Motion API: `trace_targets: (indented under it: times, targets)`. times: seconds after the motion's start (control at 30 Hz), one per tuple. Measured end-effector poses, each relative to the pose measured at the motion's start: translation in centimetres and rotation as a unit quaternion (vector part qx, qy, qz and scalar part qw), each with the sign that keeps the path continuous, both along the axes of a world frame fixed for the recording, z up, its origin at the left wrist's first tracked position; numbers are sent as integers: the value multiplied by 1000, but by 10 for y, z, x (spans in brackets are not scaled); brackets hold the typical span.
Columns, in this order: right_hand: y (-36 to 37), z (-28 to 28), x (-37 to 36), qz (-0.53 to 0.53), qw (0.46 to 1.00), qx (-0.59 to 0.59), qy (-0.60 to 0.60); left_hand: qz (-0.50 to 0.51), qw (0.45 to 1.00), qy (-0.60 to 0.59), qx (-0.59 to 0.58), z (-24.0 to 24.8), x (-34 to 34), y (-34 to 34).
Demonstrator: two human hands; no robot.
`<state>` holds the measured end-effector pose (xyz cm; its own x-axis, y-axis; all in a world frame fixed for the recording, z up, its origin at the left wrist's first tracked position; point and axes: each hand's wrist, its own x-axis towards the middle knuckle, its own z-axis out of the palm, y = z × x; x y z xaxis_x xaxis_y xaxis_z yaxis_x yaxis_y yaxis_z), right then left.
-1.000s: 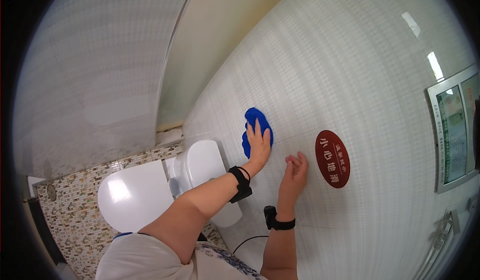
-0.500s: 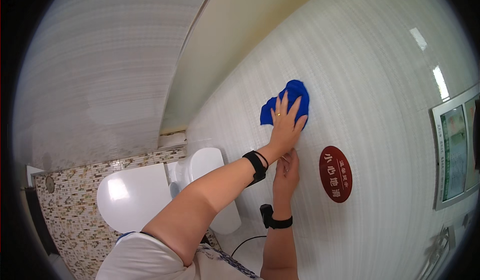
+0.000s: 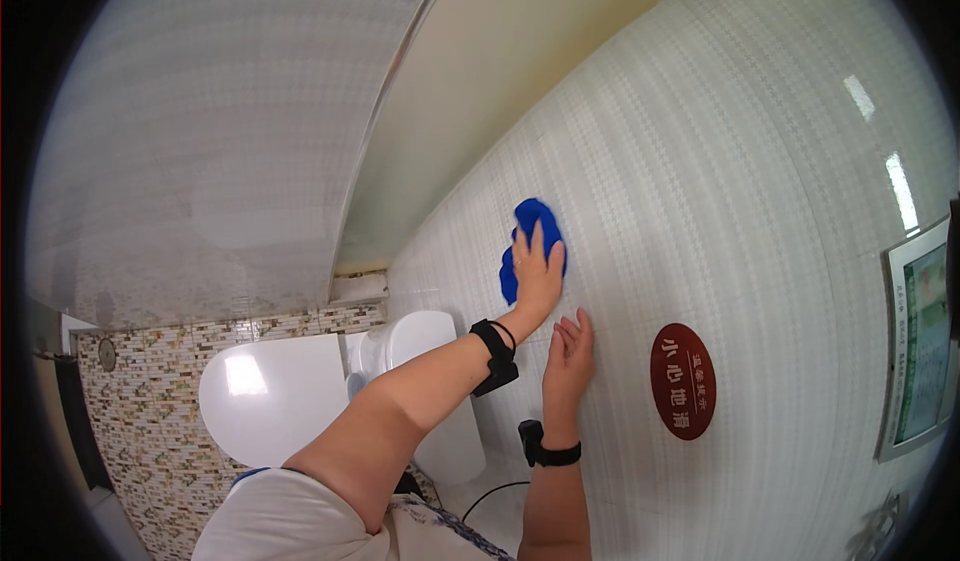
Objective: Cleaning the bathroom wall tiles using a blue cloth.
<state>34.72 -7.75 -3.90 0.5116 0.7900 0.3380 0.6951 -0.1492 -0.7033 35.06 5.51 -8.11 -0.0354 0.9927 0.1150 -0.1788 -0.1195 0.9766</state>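
My left hand [image 3: 537, 279] presses a crumpled blue cloth [image 3: 535, 213] against the pale tiled wall [image 3: 660, 211]. Its fingers lie spread over the fabric, which bunches out past the fingertips and along the left side. Lower and slightly to the right, my right hand [image 3: 570, 356] hangs near the wall with its fingers loosely curved and apart, holding nothing. Both wrists carry black bands with small dark devices.
A white toilet with its lid [image 3: 270, 396] down stands at lower left on a mosaic-patterned floor [image 3: 140, 421]. A dark red oval sign [image 3: 684, 381] is on the wall, right of my hands. Farther right hangs a framed panel [image 3: 915, 351]. A grey partition [image 3: 220, 141] rises at left.
My left hand and the blue cloth have slid down and to the left along the wall. The right hand now shows apart from the left wrist. The view has shifted slightly.
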Motion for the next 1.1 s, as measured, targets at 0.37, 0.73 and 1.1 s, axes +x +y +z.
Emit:
trace_targets:
  times: [0.37, 0.73, 1.1]
  targets:
    - [-3, 5, 1, -6, 1000, -13, 21, -18, 984, -23, 173, 77, -5, 32]
    - [15, -13, 1, 29, 999, 11, 19, 2, 1000, -7, 8, -25, -6, 49]
    - [17, -17, 6, -14, 1000, 4, -2, 5, 986, -26, 165, 86, -6, 77]
